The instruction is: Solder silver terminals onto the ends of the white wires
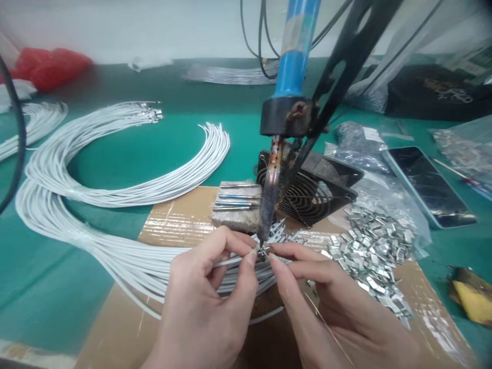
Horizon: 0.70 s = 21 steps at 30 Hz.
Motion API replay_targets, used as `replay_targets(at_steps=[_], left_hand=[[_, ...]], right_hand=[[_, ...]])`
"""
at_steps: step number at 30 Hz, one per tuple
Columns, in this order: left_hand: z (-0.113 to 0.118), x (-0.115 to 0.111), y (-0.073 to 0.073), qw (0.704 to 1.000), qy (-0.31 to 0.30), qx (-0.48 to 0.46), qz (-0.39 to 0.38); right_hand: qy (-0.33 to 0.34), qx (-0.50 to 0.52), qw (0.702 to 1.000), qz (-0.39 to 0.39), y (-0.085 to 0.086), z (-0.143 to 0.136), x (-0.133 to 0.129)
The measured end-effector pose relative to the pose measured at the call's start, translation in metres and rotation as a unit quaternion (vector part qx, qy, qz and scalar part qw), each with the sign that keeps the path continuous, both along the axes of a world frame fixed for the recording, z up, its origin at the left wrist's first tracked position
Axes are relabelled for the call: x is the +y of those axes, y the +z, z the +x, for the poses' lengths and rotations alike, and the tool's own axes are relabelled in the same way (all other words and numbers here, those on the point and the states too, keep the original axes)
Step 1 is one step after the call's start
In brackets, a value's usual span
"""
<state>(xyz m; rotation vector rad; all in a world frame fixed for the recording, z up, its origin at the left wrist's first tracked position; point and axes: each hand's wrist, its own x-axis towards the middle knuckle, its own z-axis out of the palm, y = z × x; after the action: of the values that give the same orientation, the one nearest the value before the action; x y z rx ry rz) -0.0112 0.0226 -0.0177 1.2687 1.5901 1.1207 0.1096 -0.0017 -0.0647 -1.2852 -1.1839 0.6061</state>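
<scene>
My left hand (209,297) pinches the end of a white cable (223,262) between thumb and forefinger. A tiny shiny metal piece (262,252) sits at that cable end, right under the tip of a soldering iron (270,197) clamped in a stand. My right hand (326,292) is closed close beside the tip, pinching a thin solder wire (326,325) whose tail hangs below the palm. Just what touches the iron's tip is too small to make out. Under my left hand runs a large bundle of white cables (126,261).
Small metal connectors (376,256) lie heaped on cardboard (172,220) at right. Behind the iron are a black fan (307,195) and a grey block (234,218) with metal bits. A phone (430,184), a yellow sponge (471,302) and another cable bundle (154,197) lie around.
</scene>
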Motion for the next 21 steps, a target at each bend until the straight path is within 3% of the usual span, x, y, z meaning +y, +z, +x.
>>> replay_targets(at_steps=[7,12,17,21], left_hand=[[-0.003,-0.001,0.0,0.999,-0.002,0.033,-0.031],[-0.012,-0.001,-0.008,0.996,-0.062,0.053,-0.027],[-0.017,-0.007,-0.013,0.996,-0.068,0.029,-0.055],[-0.015,-0.021,-0.01,0.993,-0.088,0.055,-0.052]], right_hand=[[-0.017,-0.015,0.999,-0.031,0.007,-0.001,0.0],[-0.023,0.006,0.998,-0.055,0.009,-0.002,0.0],[-0.039,0.017,0.996,-0.081,0.013,0.0,-0.001],[-0.138,-0.002,0.983,-0.119,0.01,0.027,-0.003]])
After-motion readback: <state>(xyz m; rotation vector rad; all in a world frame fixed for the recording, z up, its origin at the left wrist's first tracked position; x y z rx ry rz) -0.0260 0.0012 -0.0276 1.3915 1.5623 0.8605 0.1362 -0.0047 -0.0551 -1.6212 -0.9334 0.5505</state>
